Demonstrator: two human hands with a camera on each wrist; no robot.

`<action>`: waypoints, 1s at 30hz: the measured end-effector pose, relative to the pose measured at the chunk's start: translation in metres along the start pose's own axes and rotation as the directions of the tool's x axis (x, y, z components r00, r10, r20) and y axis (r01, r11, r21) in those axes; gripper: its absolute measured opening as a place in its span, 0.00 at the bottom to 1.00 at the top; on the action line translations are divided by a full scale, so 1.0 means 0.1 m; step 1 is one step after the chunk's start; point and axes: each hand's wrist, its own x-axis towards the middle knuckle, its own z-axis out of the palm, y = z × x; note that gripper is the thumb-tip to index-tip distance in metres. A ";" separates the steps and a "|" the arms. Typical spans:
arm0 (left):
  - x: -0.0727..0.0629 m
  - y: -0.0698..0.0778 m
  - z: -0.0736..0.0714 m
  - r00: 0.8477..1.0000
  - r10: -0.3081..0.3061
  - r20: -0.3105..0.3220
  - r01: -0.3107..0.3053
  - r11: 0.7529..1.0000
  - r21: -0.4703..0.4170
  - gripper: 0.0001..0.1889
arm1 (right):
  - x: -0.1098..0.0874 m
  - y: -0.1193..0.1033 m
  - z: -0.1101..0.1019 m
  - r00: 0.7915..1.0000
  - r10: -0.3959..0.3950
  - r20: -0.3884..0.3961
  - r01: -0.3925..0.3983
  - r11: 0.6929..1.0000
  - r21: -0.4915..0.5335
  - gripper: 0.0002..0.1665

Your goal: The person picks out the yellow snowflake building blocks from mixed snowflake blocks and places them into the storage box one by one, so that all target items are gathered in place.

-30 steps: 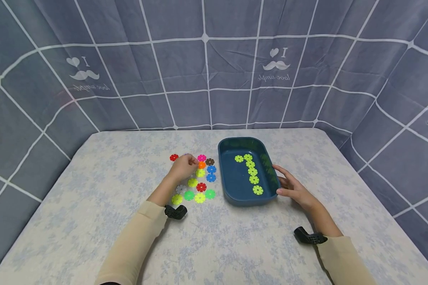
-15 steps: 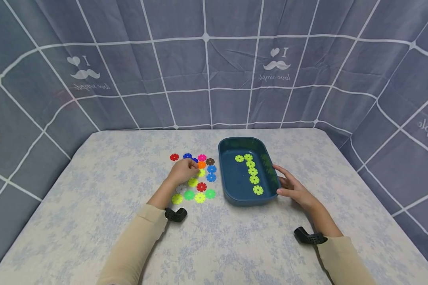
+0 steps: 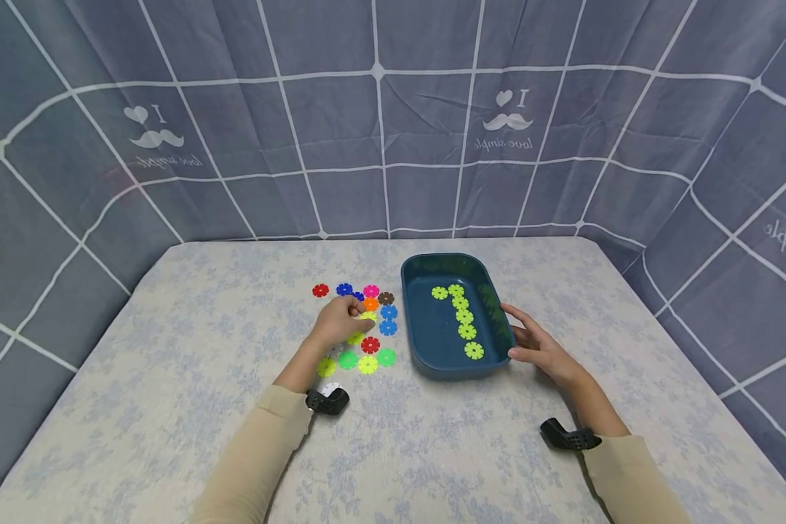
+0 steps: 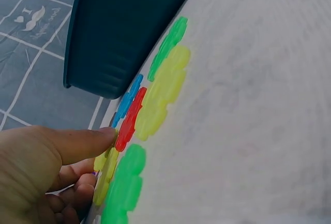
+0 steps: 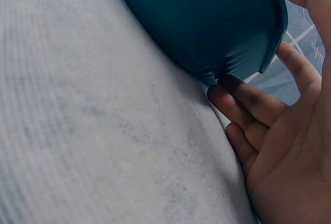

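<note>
Flower-shaped plastic discs lie flat on the table. In the head view, my left hand is over them, its thumb and bent fingers spread at a yellow disc; the thumb tip covers part of it. The left wrist view shows the thumb close to a red disc, with yellow beneath. My right hand rests against the outer right side of a dark teal basin. Its fingertips touch the lower wall in the right wrist view. Several yellow-green discs are inside the basin.
Around the left hand lie a red disc, a pink disc, a brown disc, a blue disc and a green disc. A white disc shows by the left wrist strap. A grey patterned curtain hangs behind.
The left hand has shifted slightly toward me, from beside the orange disc to the yellow one, and its thumb has spread away from the fingers. The right hand and basin stay put.
</note>
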 end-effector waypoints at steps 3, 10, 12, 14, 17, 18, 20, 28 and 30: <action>0.01 -0.02 0.01 1.000 0.020 -0.013 -0.020 1.000 -0.002 0.13 | 0.00 0.01 0.00 1.000 0.003 -0.003 -0.003 1.000 -0.002 0.46; 0.01 -0.07 0.00 0.999 0.032 -0.026 -0.033 0.998 -0.048 0.10 | 0.00 0.02 -0.01 1.000 -0.011 0.004 0.011 1.000 0.005 0.46; 0.01 -0.08 -0.01 0.999 0.031 -0.026 -0.033 0.997 -0.063 0.09 | 0.00 0.02 -0.01 1.000 -0.010 0.003 0.010 1.000 0.004 0.46; 0.01 -0.08 -0.01 0.999 0.028 -0.033 -0.030 0.997 -0.071 0.09 | 0.00 0.03 -0.02 1.000 -0.005 0.002 0.005 1.000 0.007 0.46; 0.00 -0.07 -0.02 0.999 0.021 -0.044 -0.024 0.997 -0.071 0.08 | -0.01 0.02 -0.02 1.000 -0.001 0.000 0.001 1.000 0.000 0.46; 0.00 -0.07 -0.03 0.999 0.019 -0.047 -0.022 0.997 -0.068 0.09 | -0.01 0.02 -0.02 1.000 -0.001 0.000 0.001 1.000 -0.004 0.46; -0.01 -0.07 -0.03 0.999 0.015 -0.047 -0.018 0.998 -0.065 0.09 | -0.01 0.01 -0.01 1.000 0.000 0.001 0.000 1.000 -0.007 0.46; 0.03 -0.06 -0.09 0.999 0.004 -0.036 -0.008 0.994 -0.110 0.09 | -0.01 -0.02 0.00 1.000 0.005 -0.008 -0.005 1.000 -0.019 0.46; 0.04 -0.04 -0.11 0.999 0.007 -0.034 -0.011 0.992 -0.128 0.09 | -0.01 -0.02 0.01 1.000 0.011 -0.011 -0.011 1.000 -0.014 0.46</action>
